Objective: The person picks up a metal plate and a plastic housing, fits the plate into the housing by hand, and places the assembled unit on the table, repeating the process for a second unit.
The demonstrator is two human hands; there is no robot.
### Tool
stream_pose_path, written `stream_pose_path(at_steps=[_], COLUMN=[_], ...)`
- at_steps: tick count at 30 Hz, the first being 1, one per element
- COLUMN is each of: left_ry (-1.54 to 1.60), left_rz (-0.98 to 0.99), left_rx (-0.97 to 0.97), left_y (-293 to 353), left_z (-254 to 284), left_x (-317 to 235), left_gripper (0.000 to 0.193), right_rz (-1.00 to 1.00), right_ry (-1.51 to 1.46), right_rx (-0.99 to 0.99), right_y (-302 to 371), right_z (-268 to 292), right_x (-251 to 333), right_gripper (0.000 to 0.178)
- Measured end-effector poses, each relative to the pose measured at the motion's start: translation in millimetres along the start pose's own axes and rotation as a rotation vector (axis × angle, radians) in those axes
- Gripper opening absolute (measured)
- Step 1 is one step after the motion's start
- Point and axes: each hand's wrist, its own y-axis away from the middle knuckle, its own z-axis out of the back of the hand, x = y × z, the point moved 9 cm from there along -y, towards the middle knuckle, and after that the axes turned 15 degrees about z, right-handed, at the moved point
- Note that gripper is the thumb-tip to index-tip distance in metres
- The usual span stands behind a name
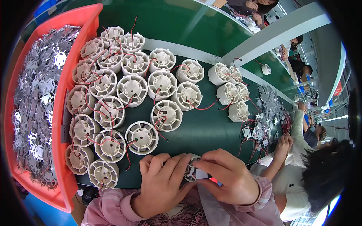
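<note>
A white round plastic housing [189, 171] with spoked openings sits between my hands at the table's near edge, mostly covered by fingers. My left hand [162, 182] is closed around its left side. My right hand [232, 179] pinches a small flat whitish piece [201, 173] against the housing's right side; its exact kind is hard to make out. Just beyond my hands stand several more white round housings [141, 138], open side up, many with thin red and black wires trailing out.
A red bin [62, 124] full of thin silver metal plates [39, 98] stands at the left. Loose plates [269, 109] and red wires lie on the green tabletop [203, 126] at the right, near a co-worker [294, 180]. A grey metal post [271, 32] rises at the far right.
</note>
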Motion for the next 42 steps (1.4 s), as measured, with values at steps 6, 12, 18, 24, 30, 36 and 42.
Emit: stream_pose_path(at_steps=[6,12,18,24,30,36,42], left_ry=[-0.001,-0.059,-0.023,0.008,0.068,0.098,0.284], left_rz=[-0.019,-0.113,-0.142,-0.105,-0.085,-0.040,0.001], left_rx=[-0.003,-0.039,-0.015,0.040,0.017,0.072,0.134], left_y=[-2.6,-1.5,2.9,1.4,2.4,-3.6,-2.7], left_z=[-2.0,-0.8,-0.9,-3.1,-5.8,-10.5,-2.0], left_x=[1.1,-14.0,-9.0,-3.3,-0.6,-3.2,10.1], left_gripper=[0.069,0.065,0.052,0.058,0.060,0.068,0.059], right_rz=[0.047,-0.024,-0.410,-0.677,-0.567,-0.565,-0.517], right_ry=[0.053,-0.655,-0.917,-1.128,-1.176,-1.194,-1.028], right_rx=[-0.109,-0.331,-0.318,-0.258,-0.335,-0.389,-0.325], right_y=[8.0,37.6,42.6,45.9,41.5,41.7,44.6], right_z=[0.1,-20.0,-44.7,-58.5,-59.5,-54.1,-50.2], right_x=[-2.4,-50.3,-65.0,-65.7,-67.1,-68.2,-53.6], right_gripper=[0.042,0.035,0.036,0.034,0.035,0.035,0.042])
